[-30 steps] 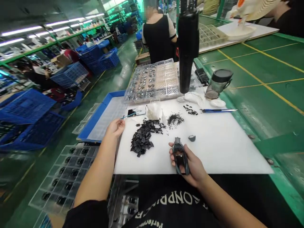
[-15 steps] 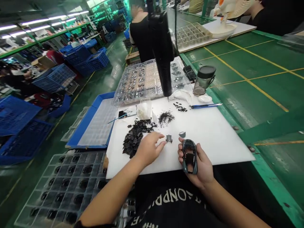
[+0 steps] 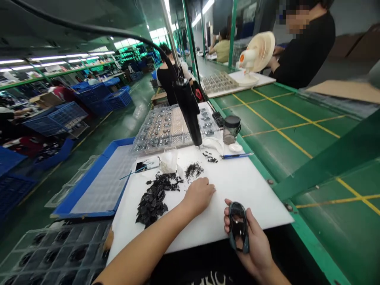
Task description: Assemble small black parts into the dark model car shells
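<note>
My right hand (image 3: 254,241) is wrapped round a dark car-shaped shell (image 3: 238,227) with a glossy window area, held at the near edge of the white board (image 3: 249,190). Over the middle of the board, my left hand (image 3: 199,196) has its fingers curled together and pointing down at the surface. Whatever lies in or under those fingertips is hidden. Left of that hand spreads a pile of thin black pieces (image 3: 152,200). Beyond it lies a scatter of tiny black bits (image 3: 194,171).
A black pen-shaped tool (image 3: 187,114) hangs over the board. Behind stand a tray of small parts (image 3: 160,126) and a lidded jar (image 3: 231,130). A blue-handled knife (image 3: 236,156) lies at the right. A blue-rimmed tray (image 3: 61,210) sits left. Co-workers are farther off.
My left hand has moved right, over where small grey pieces lay, and its fingers have closed. My right hand still holds the car shell. The camera view has tilted up and turned right.
</note>
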`<move>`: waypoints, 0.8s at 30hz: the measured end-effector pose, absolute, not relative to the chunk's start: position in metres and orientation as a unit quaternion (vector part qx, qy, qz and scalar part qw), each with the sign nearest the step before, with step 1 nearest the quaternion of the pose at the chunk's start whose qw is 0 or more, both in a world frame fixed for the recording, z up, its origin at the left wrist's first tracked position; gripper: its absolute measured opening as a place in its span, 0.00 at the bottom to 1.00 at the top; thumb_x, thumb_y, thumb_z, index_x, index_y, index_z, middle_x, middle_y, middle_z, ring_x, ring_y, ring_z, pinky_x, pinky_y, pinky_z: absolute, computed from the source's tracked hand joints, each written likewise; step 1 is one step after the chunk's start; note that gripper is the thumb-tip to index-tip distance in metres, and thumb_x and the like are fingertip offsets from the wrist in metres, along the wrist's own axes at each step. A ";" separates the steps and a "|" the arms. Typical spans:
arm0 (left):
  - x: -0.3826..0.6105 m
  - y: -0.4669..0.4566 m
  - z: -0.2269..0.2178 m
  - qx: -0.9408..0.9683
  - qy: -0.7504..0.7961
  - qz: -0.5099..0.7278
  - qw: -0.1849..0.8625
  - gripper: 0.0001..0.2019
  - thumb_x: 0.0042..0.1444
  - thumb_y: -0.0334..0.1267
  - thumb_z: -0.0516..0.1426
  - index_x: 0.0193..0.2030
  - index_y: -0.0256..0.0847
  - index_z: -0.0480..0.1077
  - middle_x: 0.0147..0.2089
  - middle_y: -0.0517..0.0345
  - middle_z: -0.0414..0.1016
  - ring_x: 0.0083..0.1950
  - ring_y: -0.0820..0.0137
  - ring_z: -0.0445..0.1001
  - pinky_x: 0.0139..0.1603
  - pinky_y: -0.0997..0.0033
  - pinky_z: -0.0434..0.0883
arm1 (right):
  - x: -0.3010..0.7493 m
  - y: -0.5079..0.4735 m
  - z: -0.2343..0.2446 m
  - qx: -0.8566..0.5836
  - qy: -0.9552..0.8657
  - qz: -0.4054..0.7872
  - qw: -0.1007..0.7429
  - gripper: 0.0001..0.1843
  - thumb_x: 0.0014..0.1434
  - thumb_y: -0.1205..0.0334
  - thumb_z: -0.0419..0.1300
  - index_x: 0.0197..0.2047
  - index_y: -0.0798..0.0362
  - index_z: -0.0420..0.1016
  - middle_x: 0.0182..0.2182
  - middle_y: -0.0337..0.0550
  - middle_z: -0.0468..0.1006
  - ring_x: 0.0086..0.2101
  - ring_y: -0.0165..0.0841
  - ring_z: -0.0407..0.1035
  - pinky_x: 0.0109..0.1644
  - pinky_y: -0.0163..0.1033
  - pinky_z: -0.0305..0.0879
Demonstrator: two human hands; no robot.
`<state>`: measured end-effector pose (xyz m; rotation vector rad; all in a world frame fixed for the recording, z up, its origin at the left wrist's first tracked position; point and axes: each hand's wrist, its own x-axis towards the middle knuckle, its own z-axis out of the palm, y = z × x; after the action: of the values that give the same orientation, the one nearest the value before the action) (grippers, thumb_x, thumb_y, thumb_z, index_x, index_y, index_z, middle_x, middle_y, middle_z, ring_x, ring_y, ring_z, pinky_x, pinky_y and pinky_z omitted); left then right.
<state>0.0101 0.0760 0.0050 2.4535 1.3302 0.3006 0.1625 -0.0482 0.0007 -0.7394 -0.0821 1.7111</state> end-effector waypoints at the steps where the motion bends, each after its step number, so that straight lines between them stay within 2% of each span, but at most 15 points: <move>1: 0.007 0.078 0.004 0.856 0.470 0.124 0.175 0.12 0.63 0.41 0.52 0.40 0.42 0.77 0.38 0.48 0.75 0.44 0.61 0.73 0.47 0.60 0.70 | 0.162 -0.047 -0.001 -0.320 -0.042 0.737 0.594 0.24 0.59 0.45 0.62 0.53 0.50 0.76 0.37 0.45 0.77 0.32 0.34 0.69 0.35 0.37 0.72; 4: -0.008 0.078 0.005 0.823 0.484 0.180 0.235 0.15 0.64 0.43 0.51 0.46 0.45 0.77 0.33 0.53 0.78 0.36 0.65 0.75 0.39 0.65 0.72 | 0.159 -0.043 -0.001 -0.322 -0.051 0.736 0.593 0.22 0.61 0.46 0.61 0.53 0.49 0.77 0.38 0.44 0.77 0.33 0.34 0.70 0.36 0.37 0.73; 7: -0.026 0.070 0.013 0.687 0.532 0.254 0.425 0.17 0.60 0.47 0.53 0.46 0.41 0.77 0.28 0.56 0.77 0.27 0.68 0.72 0.30 0.69 0.70 | 0.154 -0.039 -0.003 -0.314 -0.043 0.750 0.581 0.20 0.60 0.48 0.62 0.51 0.50 0.78 0.37 0.44 0.78 0.33 0.33 0.71 0.36 0.37 0.73; 10: -0.041 0.061 0.015 0.562 0.531 0.336 0.538 0.17 0.56 0.49 0.58 0.41 0.36 0.76 0.29 0.55 0.75 0.27 0.71 0.70 0.31 0.70 0.69 | 0.149 -0.030 -0.016 -0.301 -0.036 0.776 0.553 0.21 0.59 0.48 0.64 0.50 0.51 0.78 0.36 0.44 0.78 0.33 0.32 0.71 0.36 0.34 0.73; 13: -0.054 0.053 0.010 0.538 0.517 0.384 0.544 0.15 0.57 0.48 0.58 0.39 0.36 0.74 0.29 0.56 0.73 0.30 0.71 0.70 0.34 0.70 0.68 | 0.142 -0.022 -0.030 -0.285 -0.037 0.800 0.526 0.22 0.58 0.46 0.64 0.49 0.53 0.79 0.35 0.45 0.79 0.32 0.32 0.72 0.36 0.35 0.74; 15: -0.064 0.045 0.011 0.549 0.515 0.391 0.530 0.13 0.57 0.44 0.58 0.44 0.38 0.72 0.30 0.58 0.72 0.32 0.72 0.71 0.35 0.71 0.69 | 0.134 -0.023 -0.029 -0.286 -0.047 0.812 0.506 0.21 0.59 0.46 0.63 0.48 0.54 0.80 0.35 0.46 0.79 0.32 0.34 0.72 0.37 0.37 0.74; 18: -0.079 0.029 0.028 0.585 0.512 0.381 0.500 0.14 0.55 0.38 0.59 0.49 0.40 0.69 0.29 0.61 0.73 0.30 0.72 0.71 0.34 0.71 0.69 | 0.120 -0.030 -0.009 -0.306 -0.060 0.826 0.470 0.20 0.62 0.49 0.60 0.49 0.55 0.79 0.37 0.47 0.79 0.32 0.34 0.71 0.37 0.39 0.75; 21: -0.089 0.020 0.053 0.629 0.491 0.362 0.482 0.08 0.55 0.36 0.59 0.42 0.39 0.74 0.29 0.59 0.74 0.31 0.72 0.72 0.34 0.71 0.70 | 0.107 -0.031 0.013 -0.320 -0.054 0.831 0.451 0.20 0.65 0.50 0.57 0.49 0.56 0.79 0.36 0.46 0.78 0.32 0.33 0.71 0.38 0.36 0.74; 24: -0.091 0.019 0.071 0.656 0.459 0.325 0.503 0.07 0.56 0.35 0.58 0.39 0.40 0.77 0.36 0.55 0.78 0.38 0.70 0.75 0.41 0.70 0.71 | 0.098 -0.028 0.021 -0.319 -0.061 0.842 0.430 0.22 0.67 0.50 0.52 0.47 0.59 0.79 0.36 0.49 0.78 0.32 0.34 0.71 0.38 0.37 0.73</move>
<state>-0.0905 0.0190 0.0711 1.5853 1.1093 0.7861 0.0977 -0.0283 0.0211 -0.7963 -0.1528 2.1012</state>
